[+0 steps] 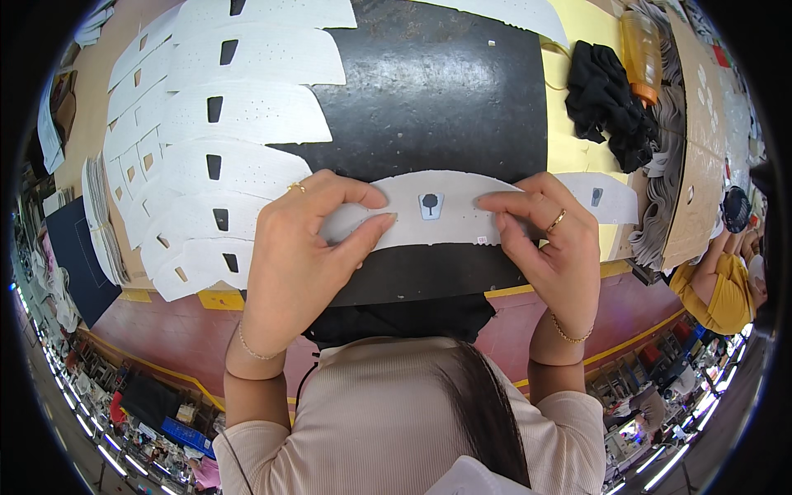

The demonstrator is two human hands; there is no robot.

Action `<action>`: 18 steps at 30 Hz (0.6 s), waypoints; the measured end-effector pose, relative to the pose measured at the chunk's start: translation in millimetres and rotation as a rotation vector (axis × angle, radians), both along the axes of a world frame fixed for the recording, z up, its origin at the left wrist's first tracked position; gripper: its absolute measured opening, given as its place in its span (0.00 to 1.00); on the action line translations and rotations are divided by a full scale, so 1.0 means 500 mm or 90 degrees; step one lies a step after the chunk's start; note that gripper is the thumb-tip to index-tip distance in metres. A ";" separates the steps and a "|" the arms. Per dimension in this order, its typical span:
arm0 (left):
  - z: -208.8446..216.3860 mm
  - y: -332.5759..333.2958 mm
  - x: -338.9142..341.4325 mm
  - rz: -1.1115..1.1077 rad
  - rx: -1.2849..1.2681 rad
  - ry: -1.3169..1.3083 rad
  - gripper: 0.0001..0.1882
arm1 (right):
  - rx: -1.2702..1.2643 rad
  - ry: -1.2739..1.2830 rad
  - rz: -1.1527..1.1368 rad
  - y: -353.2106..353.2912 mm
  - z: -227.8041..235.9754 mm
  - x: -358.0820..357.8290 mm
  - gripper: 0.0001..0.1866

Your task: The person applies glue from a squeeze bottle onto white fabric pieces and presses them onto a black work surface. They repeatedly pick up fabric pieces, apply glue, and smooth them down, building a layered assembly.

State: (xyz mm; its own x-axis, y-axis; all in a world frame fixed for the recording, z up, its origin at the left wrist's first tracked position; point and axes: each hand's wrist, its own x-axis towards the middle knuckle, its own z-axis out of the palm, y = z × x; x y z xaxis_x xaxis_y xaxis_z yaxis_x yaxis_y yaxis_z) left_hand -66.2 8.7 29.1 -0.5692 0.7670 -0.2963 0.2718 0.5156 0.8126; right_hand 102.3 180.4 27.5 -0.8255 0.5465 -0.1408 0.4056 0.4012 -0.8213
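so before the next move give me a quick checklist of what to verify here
1. Left hand and right hand over opposite sides of the grey piece: ok.
2. Grip firm: cannot tell; fingertips show over its face.
3. Blue patch uncovered: ok.
4. Patch fully stuck down: cannot tell.
5. Black cloth and amber bottle off the black mat: ok.
6. Mat free of white pieces: not ok, several overlap its left part.

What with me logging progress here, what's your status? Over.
Left hand, right hand: fingers on grey curved piece, flanking its blue patch. Piece: over black mat. Black cloth: off to the right.
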 end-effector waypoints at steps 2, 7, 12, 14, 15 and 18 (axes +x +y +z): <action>-0.001 0.000 0.001 0.002 0.002 -0.001 0.08 | 0.000 -0.002 0.001 0.001 0.001 0.000 0.10; -0.001 0.001 0.001 0.000 0.004 0.008 0.08 | -0.003 -0.002 0.009 0.003 -0.003 0.003 0.11; 0.001 0.003 0.001 -0.003 0.003 0.016 0.08 | 0.000 -0.003 0.004 0.003 0.001 0.000 0.11; 0.001 0.005 0.002 -0.003 0.001 0.018 0.08 | -0.001 -0.005 0.004 0.005 0.000 0.000 0.10; -0.001 0.002 0.001 -0.004 0.004 0.021 0.08 | 0.001 -0.004 0.009 0.004 0.000 0.001 0.11; -0.003 -0.001 0.001 -0.005 0.006 0.024 0.08 | 0.005 0.000 0.018 0.003 -0.003 0.003 0.12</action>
State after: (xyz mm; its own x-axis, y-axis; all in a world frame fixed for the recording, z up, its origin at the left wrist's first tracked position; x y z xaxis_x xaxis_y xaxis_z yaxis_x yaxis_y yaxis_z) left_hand -65.5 8.0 27.4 -0.5744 0.7738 -0.2670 0.3061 0.5056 0.8066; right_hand 103.7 181.9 26.0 -0.8407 0.5241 -0.1362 0.3938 0.4189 -0.8182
